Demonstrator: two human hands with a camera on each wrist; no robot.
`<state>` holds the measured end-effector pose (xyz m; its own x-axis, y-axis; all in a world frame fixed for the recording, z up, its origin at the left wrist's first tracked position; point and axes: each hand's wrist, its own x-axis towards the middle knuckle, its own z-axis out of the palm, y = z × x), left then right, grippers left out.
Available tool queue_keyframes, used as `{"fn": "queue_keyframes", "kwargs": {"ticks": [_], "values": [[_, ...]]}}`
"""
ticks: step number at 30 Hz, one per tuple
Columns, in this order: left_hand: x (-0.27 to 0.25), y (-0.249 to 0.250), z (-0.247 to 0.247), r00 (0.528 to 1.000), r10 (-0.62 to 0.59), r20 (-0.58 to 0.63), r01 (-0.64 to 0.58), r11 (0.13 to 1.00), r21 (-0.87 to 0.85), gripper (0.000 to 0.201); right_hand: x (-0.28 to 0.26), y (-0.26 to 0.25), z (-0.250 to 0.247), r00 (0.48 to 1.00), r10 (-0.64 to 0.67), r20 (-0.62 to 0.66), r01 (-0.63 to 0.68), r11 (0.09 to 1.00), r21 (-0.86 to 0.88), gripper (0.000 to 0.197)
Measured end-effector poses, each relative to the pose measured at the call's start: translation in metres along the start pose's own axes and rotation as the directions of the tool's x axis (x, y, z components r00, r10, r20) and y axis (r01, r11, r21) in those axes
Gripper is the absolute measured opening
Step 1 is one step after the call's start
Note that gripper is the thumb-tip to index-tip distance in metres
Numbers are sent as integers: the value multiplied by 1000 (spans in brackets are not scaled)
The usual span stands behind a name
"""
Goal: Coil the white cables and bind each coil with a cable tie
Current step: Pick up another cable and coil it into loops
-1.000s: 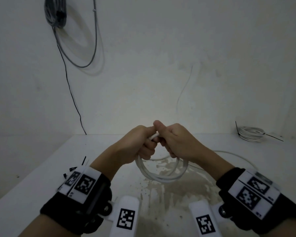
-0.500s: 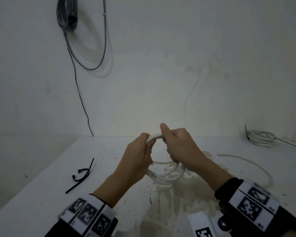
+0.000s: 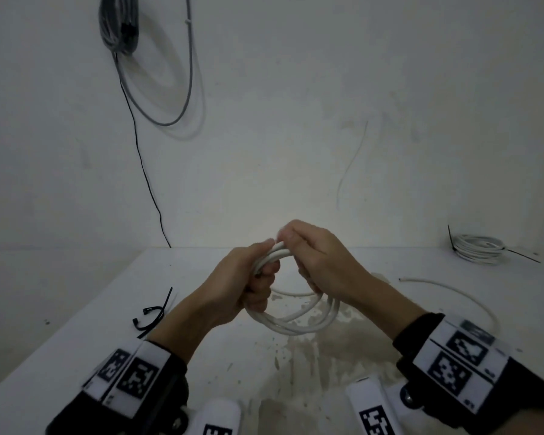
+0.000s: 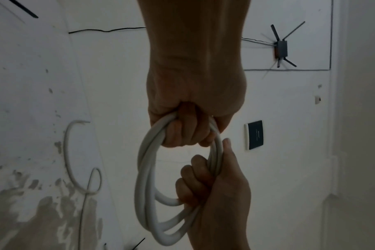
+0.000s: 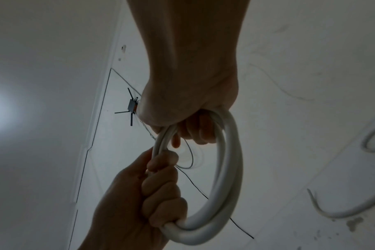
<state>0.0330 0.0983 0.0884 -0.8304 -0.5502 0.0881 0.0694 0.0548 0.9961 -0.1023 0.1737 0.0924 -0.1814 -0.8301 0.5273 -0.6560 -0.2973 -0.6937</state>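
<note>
Ties lie loose on the table far left; left hand has fingers curled round the left side of the coil, right hand has fingers wrapped round its top right, coil held in the air above the table centre, spare cable and a bound coil lying further right. Likely risk: the turns look springy, so freeing a hand to fetch a tie could let them fan out or drop. The coil is a ring hanging roughly upright, seemingly a bit longer top to bottom, opening facing roughly the person
</note>
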Motion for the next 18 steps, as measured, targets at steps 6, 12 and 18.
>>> {"fn": "queue_keyframes", "kwargs": {"ticks": [6, 12, 18], "values": [[-1, 5, -3, 988, -23, -151, 1, 989, -145, 50, 8, 5, 12, 993, -75, -91, 80, 995, 58, 35], [-17, -1, -17, 994, -103, -36, 88, 954, -287, 52, 13, 10, 53, 936, -133, -325, 162, 985, 65, 51], [-37, -24, -66, 979, -125, -161, 94, 978, -188, 41, 27, 6, 98, 987, 139, -78, -138, 990, 12, 56]]}}
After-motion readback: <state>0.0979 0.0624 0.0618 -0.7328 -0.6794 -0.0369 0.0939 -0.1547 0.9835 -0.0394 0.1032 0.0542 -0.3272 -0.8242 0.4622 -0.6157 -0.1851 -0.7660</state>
